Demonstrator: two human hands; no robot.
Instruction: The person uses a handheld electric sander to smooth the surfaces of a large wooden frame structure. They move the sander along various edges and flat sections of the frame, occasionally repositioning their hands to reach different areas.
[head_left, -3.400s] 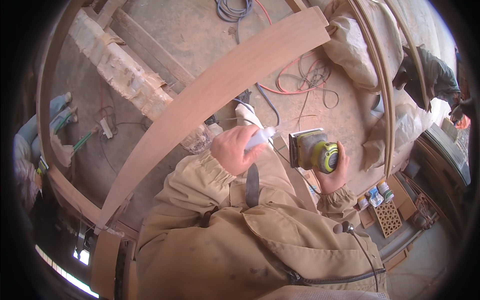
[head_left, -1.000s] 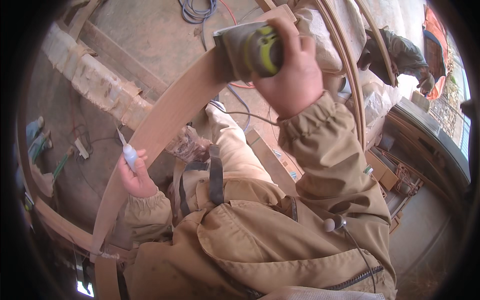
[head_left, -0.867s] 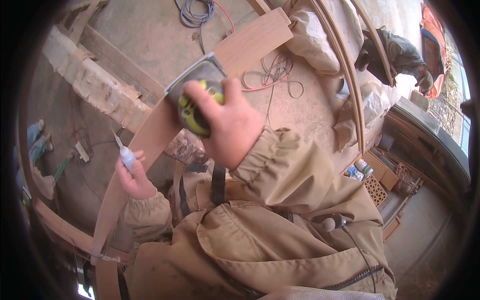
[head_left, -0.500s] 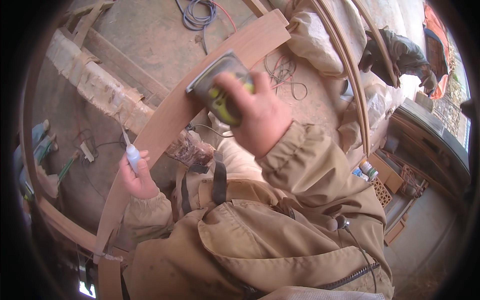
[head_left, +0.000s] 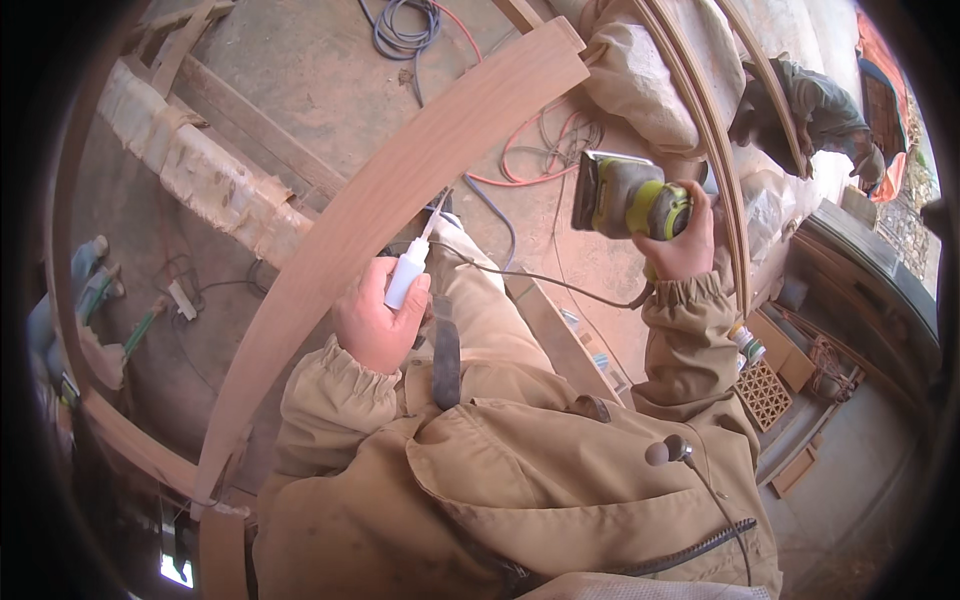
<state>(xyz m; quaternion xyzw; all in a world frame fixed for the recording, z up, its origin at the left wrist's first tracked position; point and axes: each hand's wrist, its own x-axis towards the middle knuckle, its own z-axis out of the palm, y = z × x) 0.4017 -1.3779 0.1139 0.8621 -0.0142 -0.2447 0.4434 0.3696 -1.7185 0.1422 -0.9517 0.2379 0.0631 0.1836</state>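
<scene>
A curved, smooth reddish-brown wooden board (head_left: pixel 385 195) runs from the upper middle down to the lower left. My left hand (head_left: pixel 372 325) is closed around a small white squeeze bottle (head_left: pixel 405 277) with a thin nozzle, which points up beside the board's near edge. Off to the right of the board, my right hand (head_left: pixel 685 245) grips a green and grey electric sander (head_left: pixel 625 197) by its body. The sander is tilted, its flat pad facing left and touching nothing. Its dark cord trails left across my legs.
A wrapped, padded beam (head_left: pixel 190 165) passes under the board. Coiled hoses (head_left: pixel 405 30) and red and blue cables (head_left: pixel 510 165) lie on the floor. Long curved strips (head_left: pixel 705 120) rise at right by pale sacks (head_left: pixel 640 85). A wooden lattice (head_left: pixel 763 393) lies lower right.
My right hand has lifted the sander off the board and carried it right. My left hand has moved right with the squeeze bottle, from the board's far edge to its near edge.
</scene>
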